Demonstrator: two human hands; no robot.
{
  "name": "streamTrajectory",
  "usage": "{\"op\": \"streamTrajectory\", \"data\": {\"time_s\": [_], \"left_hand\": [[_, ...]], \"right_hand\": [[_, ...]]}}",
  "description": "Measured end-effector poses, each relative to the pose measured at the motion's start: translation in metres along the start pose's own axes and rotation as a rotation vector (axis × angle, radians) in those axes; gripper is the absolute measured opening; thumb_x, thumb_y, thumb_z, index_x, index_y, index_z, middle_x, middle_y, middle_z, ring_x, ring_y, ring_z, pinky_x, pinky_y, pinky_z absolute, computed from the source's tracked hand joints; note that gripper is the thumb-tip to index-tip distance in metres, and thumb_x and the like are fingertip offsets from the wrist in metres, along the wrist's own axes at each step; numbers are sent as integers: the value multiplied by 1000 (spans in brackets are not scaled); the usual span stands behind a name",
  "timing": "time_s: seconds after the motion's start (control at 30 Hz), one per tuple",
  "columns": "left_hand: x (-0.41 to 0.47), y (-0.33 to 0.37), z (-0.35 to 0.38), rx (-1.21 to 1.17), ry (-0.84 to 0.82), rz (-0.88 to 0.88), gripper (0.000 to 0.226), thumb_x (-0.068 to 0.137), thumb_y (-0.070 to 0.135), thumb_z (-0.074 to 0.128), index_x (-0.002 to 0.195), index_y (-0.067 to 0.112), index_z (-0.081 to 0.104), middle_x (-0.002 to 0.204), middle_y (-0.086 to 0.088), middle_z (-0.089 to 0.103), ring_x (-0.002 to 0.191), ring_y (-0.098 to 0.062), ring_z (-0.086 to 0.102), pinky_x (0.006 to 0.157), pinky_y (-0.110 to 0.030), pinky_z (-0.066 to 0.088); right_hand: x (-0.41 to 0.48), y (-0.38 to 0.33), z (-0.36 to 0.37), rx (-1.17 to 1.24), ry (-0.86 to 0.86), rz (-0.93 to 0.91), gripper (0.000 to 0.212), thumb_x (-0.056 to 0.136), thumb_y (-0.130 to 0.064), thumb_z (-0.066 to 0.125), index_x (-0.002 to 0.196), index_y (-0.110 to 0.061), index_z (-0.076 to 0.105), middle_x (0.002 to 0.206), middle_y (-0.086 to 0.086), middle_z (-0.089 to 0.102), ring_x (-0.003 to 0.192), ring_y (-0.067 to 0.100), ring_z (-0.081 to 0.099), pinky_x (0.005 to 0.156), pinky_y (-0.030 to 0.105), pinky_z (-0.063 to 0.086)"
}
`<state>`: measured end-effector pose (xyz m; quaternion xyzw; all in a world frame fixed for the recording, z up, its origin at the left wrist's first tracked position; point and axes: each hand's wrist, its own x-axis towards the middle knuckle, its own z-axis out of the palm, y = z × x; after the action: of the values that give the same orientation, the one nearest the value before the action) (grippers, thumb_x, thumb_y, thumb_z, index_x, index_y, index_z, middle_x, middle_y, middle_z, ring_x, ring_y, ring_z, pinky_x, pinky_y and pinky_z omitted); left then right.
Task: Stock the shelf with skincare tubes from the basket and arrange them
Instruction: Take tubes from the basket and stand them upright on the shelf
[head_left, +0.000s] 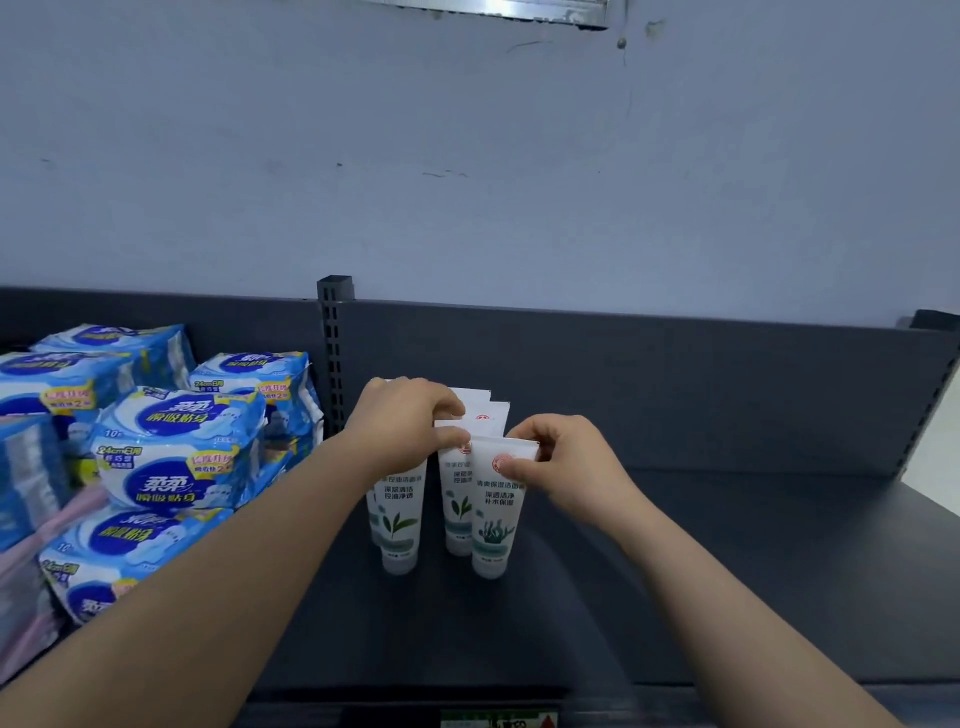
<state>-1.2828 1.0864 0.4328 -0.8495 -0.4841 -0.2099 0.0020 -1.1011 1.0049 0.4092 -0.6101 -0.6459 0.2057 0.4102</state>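
Several white skincare tubes stand cap-down in two short rows on the dark grey shelf (727, 571). My left hand (402, 421) rests over the crimped tops of the left tubes, fingers curled on the left front tube (399, 525). My right hand (566, 462) pinches the top of the right front tube (496, 525), which has a seaweed print. Between them stands a middle tube (457, 512) with a leaf print. More tube tops (488, 410) show behind. The basket is out of view.
Stacked blue and white pad packs (171, 447) fill the shelf's left section, beyond a slotted upright post (335, 353). The shelf's back panel (623, 389) runs behind the tubes. A side bracket (930, 395) closes the right end. A price label (498, 719) sits on the front edge.
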Motion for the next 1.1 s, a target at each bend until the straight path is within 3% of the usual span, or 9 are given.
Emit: {"op": "streamTrajectory", "data": {"time_s": [0.17, 0.37, 0.53, 0.63, 0.73, 0.87, 0.97, 1.1], "left_hand": [[-16, -2, -13, -128, 214, 9, 29, 94, 43, 47, 116, 31, 63, 111, 17, 67, 111, -11, 56, 102, -38, 36], [-40, -8, -14, -108, 272, -43, 34, 92, 43, 47, 121, 30, 61, 118, 12, 65, 115, -17, 52, 98, -38, 40], [-51, -9, -10, -86, 297, -101, 36, 92, 42, 48, 122, 28, 61, 117, 7, 66, 114, -19, 52, 96, -38, 39], [-57, -4, -11, -79, 313, -115, 34, 92, 38, 52, 123, 26, 61, 120, 7, 65, 118, -20, 51, 98, -38, 37], [-62, 1, -14, -29, 315, -116, 35, 92, 39, 52, 124, 26, 60, 123, 8, 63, 119, -20, 50, 100, -38, 36], [-72, 12, -20, 25, 313, -140, 38, 92, 41, 52, 126, 26, 59, 124, 7, 63, 119, -21, 50, 99, -38, 34], [-86, 22, -26, 73, 312, -162, 40, 92, 44, 49, 125, 25, 59, 124, 6, 63, 118, -22, 52, 99, -39, 36], [-116, 38, -30, 170, 348, -213, 38, 88, 45, 51, 114, 23, 66, 110, 3, 70, 104, -27, 60, 87, -41, 44]], "right_hand": [[-3, -4, 10, -6, -19, -6, 10, 78, -21, 76, 84, -19, 69, 71, -4, 66, 53, -1, 52, 49, 13, 39], [-3, -4, 15, -30, -28, -9, 10, 81, -22, 73, 90, -19, 69, 75, -4, 67, 53, -1, 51, 48, 11, 37], [-2, -1, 16, -63, -49, -19, 9, 84, -24, 69, 93, -23, 67, 91, -5, 68, 79, 10, 63, 65, 26, 51], [-4, -1, 15, -75, -46, -52, 18, 83, -26, 71, 100, -26, 66, 98, -12, 68, 87, 6, 63, 77, 30, 55], [-8, -3, 7, -172, 13, -133, 39, 83, -34, 70, 120, -30, 59, 118, -17, 60, 108, 2, 54, 94, 27, 47], [-20, -11, -7, -369, 74, -306, 49, 90, -39, 58, 137, -28, 46, 141, -14, 46, 133, 6, 35, 111, 26, 28], [-29, -16, -14, -450, 87, -406, 45, 92, -34, 56, 134, -19, 50, 138, -5, 51, 131, 14, 37, 110, 23, 20], [-45, -20, -11, -474, 160, -553, 34, 86, -23, 63, 117, -9, 62, 114, 6, 64, 115, 28, 53, 104, 28, 29]]}}
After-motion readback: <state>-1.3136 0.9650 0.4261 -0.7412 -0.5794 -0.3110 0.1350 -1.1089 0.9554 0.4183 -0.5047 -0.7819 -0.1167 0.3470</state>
